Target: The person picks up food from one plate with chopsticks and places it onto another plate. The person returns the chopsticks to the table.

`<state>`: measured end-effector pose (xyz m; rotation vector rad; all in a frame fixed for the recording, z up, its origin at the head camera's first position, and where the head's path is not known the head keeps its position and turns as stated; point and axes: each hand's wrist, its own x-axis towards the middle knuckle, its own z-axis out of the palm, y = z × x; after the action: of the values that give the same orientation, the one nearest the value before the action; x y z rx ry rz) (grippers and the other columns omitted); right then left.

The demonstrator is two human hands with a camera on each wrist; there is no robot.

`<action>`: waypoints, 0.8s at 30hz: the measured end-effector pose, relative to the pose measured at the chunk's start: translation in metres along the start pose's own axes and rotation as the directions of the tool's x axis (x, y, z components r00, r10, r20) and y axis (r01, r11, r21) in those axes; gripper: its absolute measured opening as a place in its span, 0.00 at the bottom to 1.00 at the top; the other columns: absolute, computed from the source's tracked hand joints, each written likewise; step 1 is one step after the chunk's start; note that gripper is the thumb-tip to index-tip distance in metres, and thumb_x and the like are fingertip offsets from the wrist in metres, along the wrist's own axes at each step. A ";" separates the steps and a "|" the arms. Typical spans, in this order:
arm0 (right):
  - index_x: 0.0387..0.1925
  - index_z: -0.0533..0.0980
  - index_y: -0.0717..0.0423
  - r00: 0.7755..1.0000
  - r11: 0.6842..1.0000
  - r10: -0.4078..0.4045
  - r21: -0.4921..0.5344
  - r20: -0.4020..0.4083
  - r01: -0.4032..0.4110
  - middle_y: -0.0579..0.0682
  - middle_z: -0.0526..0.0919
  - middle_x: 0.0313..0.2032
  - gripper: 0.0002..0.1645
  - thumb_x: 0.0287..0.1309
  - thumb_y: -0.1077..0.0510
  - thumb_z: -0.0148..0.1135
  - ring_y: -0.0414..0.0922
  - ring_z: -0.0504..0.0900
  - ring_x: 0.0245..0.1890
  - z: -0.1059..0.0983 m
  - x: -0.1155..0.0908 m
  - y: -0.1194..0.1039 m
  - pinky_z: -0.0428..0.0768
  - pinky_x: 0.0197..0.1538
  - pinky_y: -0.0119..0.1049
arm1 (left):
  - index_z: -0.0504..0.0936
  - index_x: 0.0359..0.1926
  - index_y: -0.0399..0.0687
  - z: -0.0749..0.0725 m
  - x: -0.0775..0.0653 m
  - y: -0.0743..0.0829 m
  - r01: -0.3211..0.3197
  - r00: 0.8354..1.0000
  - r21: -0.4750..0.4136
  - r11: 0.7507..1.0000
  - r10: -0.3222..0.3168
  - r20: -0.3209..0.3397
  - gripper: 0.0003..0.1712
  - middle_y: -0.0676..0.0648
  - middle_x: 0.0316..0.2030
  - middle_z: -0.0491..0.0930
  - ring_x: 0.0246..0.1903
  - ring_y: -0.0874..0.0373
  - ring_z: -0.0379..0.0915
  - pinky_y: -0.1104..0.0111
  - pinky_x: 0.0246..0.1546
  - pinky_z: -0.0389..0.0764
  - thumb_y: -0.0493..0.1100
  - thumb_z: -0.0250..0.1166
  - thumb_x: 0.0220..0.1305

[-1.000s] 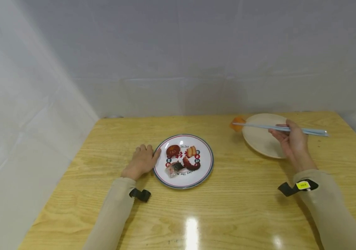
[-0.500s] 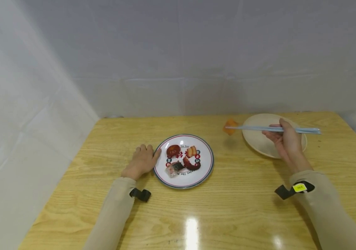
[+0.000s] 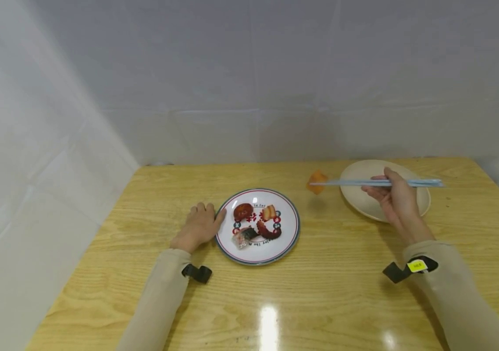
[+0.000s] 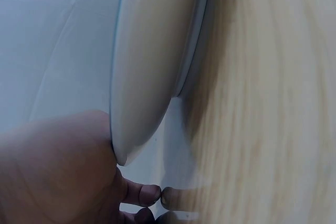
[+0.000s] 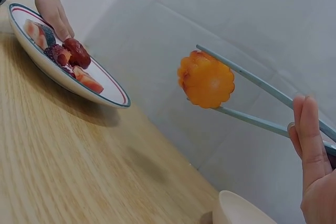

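Observation:
My right hand (image 3: 402, 201) holds a pair of pale blue chopsticks (image 3: 341, 182), above the beige plate's near right part. Between the chopstick tips, in the right wrist view, hangs an orange, scalloped food piece (image 5: 207, 80), clear of the table. My left hand (image 3: 198, 226) lies at the left edge of a white plate (image 3: 285, 243) with a dark rim, the thumb touching that rim and the other fingers out on the table. On this plate lie a round brown piece (image 3: 242, 211), a striped meat piece (image 3: 269, 212), a dark red curled tentacle (image 3: 268, 231) and a fish-like chunk (image 3: 242, 238).
A plain beige plate (image 3: 361, 199) stands at the back right, partly behind my right hand. The wooden table (image 3: 319, 287) ends at a grey sheeted wall (image 3: 214, 97) at the back. Another pale sheet (image 3: 34, 161) hangs on the left.
My right hand has moved left and slightly toward me, carrying the orange piece from beside the beige plate closer to the white plate. My left hand and the white plate have not moved.

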<state>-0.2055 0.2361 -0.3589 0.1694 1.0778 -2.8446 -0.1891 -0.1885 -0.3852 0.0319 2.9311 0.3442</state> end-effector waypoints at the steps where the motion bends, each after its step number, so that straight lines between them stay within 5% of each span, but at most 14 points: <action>1: 0.24 0.78 0.70 1.000 1.000 0.002 0.003 0.001 -0.002 0.64 0.82 0.22 0.25 0.72 0.57 0.47 0.52 0.85 0.22 0.000 0.000 0.001 0.81 0.27 0.35 | 0.64 0.59 0.26 0.000 0.000 0.000 -0.001 1.000 0.000 1.000 0.001 -0.001 0.35 0.30 0.50 0.64 0.52 0.36 0.60 0.48 0.59 0.61 0.57 0.40 0.76; 24: 0.23 0.80 0.67 0.998 0.995 -0.003 -0.102 0.063 0.010 0.60 0.84 0.21 0.27 0.73 0.57 0.45 0.47 0.86 0.22 0.007 -0.001 0.015 0.82 0.29 0.34 | 0.63 0.61 0.26 0.000 0.002 0.001 -0.009 1.000 0.024 1.000 0.009 0.005 0.35 0.28 0.53 0.63 0.54 0.35 0.59 0.48 0.60 0.59 0.57 0.38 0.76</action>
<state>-0.2033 0.2202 -0.3631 0.0684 1.2098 -2.7719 -0.1913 -0.1874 -0.3856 0.0497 2.9310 0.3098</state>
